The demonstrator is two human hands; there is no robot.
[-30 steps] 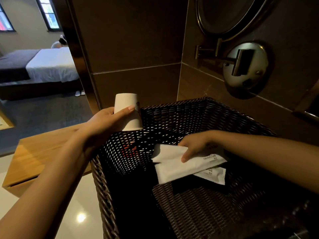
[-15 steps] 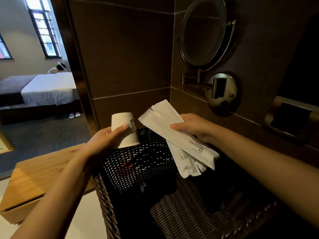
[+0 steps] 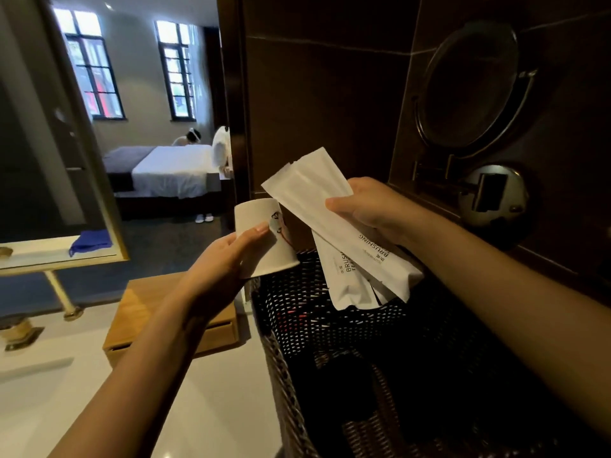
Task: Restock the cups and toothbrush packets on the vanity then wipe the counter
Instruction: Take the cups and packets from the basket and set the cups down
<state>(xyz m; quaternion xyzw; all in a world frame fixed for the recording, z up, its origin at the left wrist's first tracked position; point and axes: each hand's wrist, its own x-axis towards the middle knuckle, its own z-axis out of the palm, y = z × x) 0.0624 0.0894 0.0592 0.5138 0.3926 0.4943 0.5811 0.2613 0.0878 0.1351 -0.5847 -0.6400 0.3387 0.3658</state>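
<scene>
Plainly, right hand (image 3: 370,209) grips packets (image 3: 307,190) ("BRUSHING"), left hand (image 3: 218,266) grips cup (image 3: 267,254)

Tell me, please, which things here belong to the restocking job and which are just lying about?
For the job: paper cup in the left hand; toothbrush packets in the right hand; wicker basket; counter; blue cloth, likely for wiping.
Lying about: wooden box; round wall mirror.

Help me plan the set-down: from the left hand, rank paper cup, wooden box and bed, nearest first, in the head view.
1. The paper cup: gripped by the left hand.
2. The wooden box: on the counter, just below that hand.
3. The bed: farthest, in the background at upper left.
</scene>
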